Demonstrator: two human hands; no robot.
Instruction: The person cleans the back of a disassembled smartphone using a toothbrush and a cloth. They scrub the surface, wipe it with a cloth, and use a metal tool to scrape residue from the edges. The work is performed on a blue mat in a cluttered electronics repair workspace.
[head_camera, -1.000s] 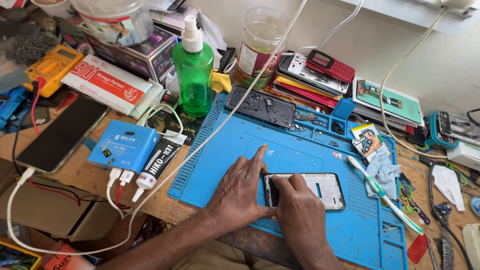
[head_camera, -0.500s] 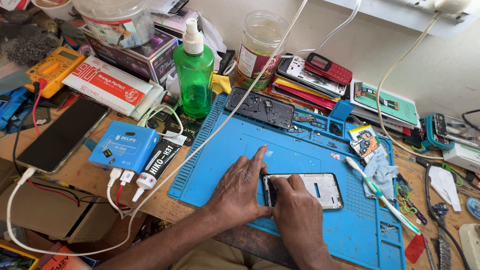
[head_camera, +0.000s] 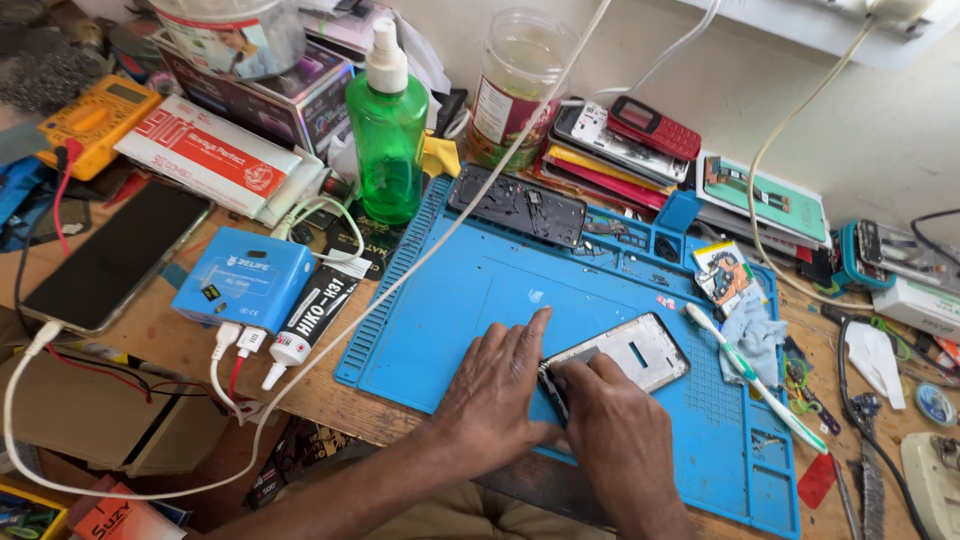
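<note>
Hands meet at six o'clock on our blue mat (head_camera: 470, 290): left hand (head_camera: 495, 385) lies spread flat, steadying the phone frame (head_camera: 625, 350), while right hand (head_camera: 610, 425) pinches a dark tool (head_camera: 553, 392) against its edge.

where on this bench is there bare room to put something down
The best free patch is the middle of the blue mat, between the black phone frame, the white cable and the left hand. A smaller strip lies at the mat's near right corner. Behind the mat, around the green bottle and the phone stack, it is crowded.
</note>
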